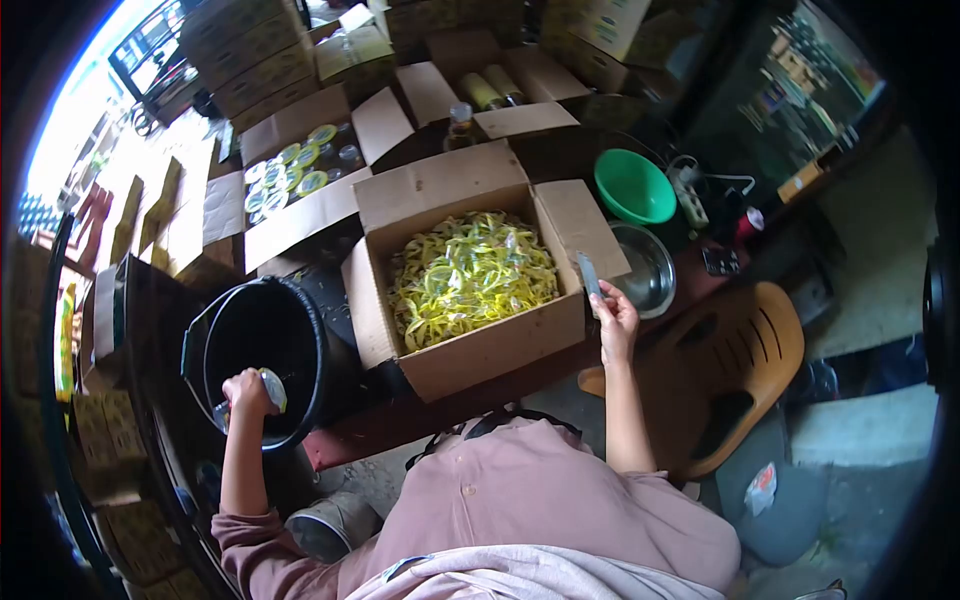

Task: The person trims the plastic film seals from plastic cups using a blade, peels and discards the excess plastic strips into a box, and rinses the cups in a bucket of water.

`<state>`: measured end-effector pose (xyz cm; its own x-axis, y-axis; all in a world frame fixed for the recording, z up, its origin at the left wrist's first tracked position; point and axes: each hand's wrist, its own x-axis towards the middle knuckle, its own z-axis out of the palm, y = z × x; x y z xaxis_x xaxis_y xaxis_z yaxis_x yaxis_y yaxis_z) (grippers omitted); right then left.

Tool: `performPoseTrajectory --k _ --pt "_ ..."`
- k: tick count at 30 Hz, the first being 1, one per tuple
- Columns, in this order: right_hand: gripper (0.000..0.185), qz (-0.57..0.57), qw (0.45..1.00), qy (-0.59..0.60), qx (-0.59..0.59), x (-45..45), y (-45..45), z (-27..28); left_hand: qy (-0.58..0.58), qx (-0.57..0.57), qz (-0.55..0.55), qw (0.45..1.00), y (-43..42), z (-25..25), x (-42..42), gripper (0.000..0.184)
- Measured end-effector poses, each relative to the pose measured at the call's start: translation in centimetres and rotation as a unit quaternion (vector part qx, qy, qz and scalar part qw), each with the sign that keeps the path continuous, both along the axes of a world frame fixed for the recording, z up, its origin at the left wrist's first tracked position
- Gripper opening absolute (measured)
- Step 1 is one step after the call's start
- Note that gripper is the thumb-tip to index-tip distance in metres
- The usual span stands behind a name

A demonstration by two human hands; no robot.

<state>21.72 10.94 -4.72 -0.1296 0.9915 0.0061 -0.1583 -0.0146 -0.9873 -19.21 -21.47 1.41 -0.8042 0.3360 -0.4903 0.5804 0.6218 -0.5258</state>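
Observation:
Over the black bucket (pixel 312 345) my left hand (pixel 247 392) is closed around a small clear jar (pixel 272 390), tilted on its side, with a pale yellowish face. My right hand (pixel 616 318) pinches a thin, flat grey-blue strip (pixel 588 274) that looks like a cutter blade; its exact kind is not clear. That strip points up beside the right flap of an open cardboard box (pixel 500 348). Inside the box lies a heap of yellow-and-clear plastic wrappers (pixel 475 280).
Behind, another open carton holds several jars (pixel 290 170) with yellow-green lids. To the right are a green bowl (pixel 635 187), a metal bowl (pixel 655 265), a power strip (pixel 690 195) and a brown plastic chair (pixel 765 340). Stacked cartons (pixel 250 50) line the back.

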Motion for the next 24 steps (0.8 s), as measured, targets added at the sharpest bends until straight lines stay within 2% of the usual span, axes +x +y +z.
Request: performPoseTrajectory --k 3,7,12,19,24 --pt "0.025 0.016 1.0 0.018 -0.006 -0.1 -0.5 0.2 -0.023 0.019 0.001 1.0 -0.6 -0.1 -0.3 0.062" --pt "0.025 0.01 1.0 0.028 0.002 0.3 -0.4 0.8 0.0 0.094 0.018 0.995 -2.0 0.4 -1.6 0.066" --pt "0.025 -0.008 1.0 0.025 0.004 1.5 -0.3 1.0 -0.07 0.018 0.011 0.997 -2.4 -0.6 -1.0 0.069" --pt "0.025 -0.014 0.999 0.041 -0.019 2.8 -0.1 1.1 -0.049 -0.017 0.015 0.999 -1.5 -1.7 -0.5 0.069" --pt "0.028 -0.018 0.99 0.105 -0.091 3.2 0.4 1.7 -0.043 0.025 0.046 0.998 -1.2 -0.5 -0.4 0.068"
